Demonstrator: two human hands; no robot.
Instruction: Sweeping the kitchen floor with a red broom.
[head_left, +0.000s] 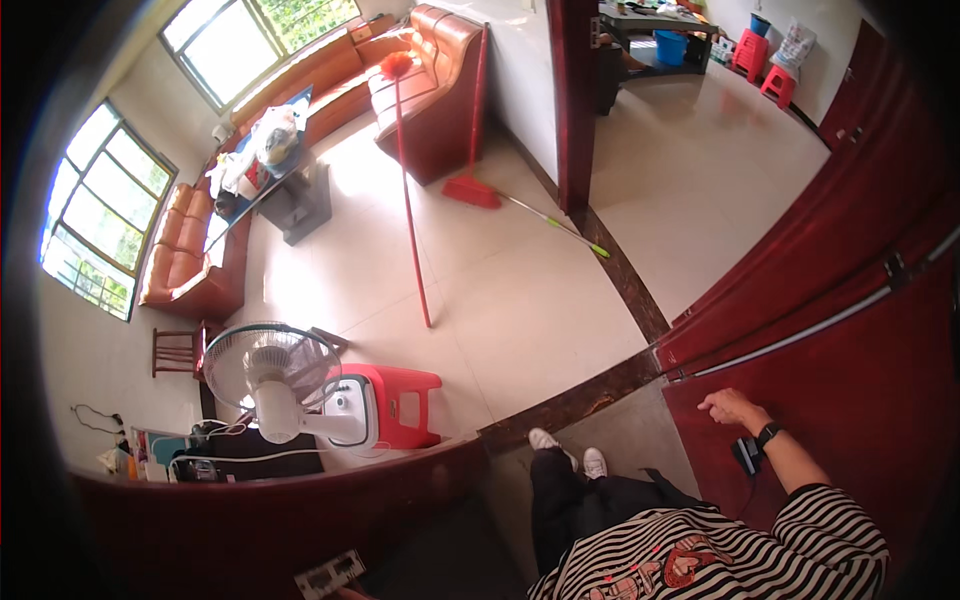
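Observation:
My right hand (731, 406), its fingers loosely curled and nothing visible in them, is held in front of a dark red door panel (810, 375). A black watch (768, 433) is on that wrist. Just below the wrist shows a small dark device (748, 455), with a thin cord near it. At the bottom edge, only a bit of my left hand (351, 594) comes into view, beside a metal plate with dark openings (330, 574) on a dark red door or frame (187, 517). Whether it grips anything is hidden. White shoes (544, 439) stand near the dark stone threshold (577, 397).
An electric fan (274, 382) leans over a red plastic stool (405, 405). A red-handled duster (409, 217) and a red broom (471, 192) are on the tiled floor. Brown sofas (431, 97) surround a cluttered table (292, 195). Another room holds red stools (750, 54) and a blue bucket (670, 48).

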